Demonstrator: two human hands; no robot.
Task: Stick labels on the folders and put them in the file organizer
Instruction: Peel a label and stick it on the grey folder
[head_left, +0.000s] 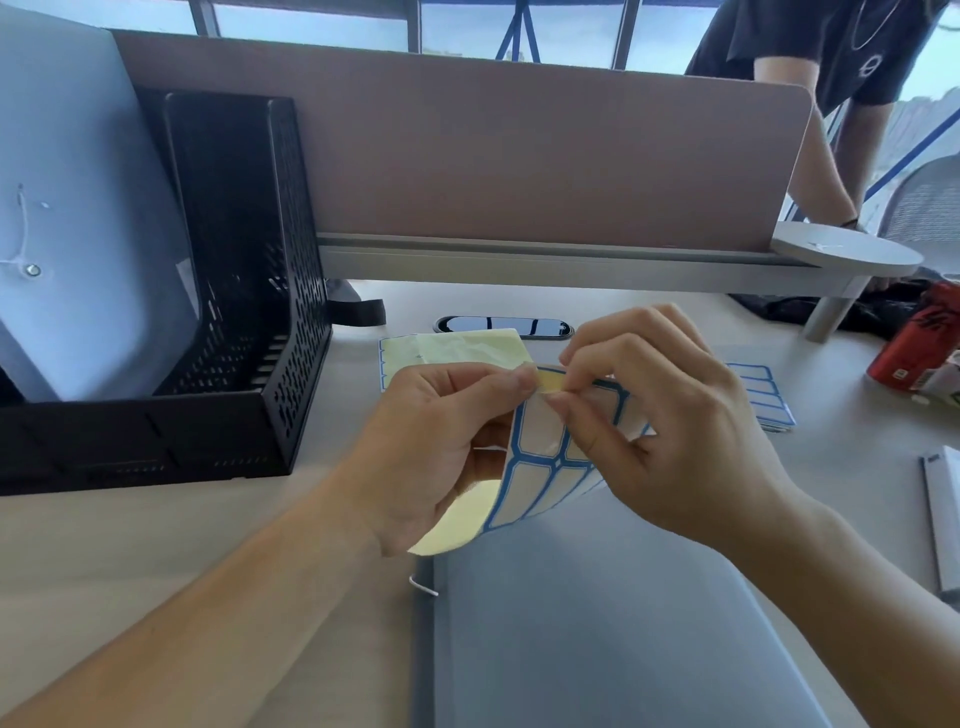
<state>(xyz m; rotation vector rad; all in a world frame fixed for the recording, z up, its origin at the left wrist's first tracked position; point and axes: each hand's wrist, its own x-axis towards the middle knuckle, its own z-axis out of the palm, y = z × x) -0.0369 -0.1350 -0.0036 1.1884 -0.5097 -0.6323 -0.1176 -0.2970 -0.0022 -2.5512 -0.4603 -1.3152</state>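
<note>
Left hand (441, 441) and right hand (675, 431), each in pinch on curled label sheet (545, 467)

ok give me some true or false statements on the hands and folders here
1. The left hand grips the label sheet while the right hand pinches its top edge. True.
2. The file organizer holds nothing. False: a blue folder stands in it.
3. A second folder lies flat on the desk below the hands. True.
4. The sheet's printed borders are red. False: they are blue.
</note>
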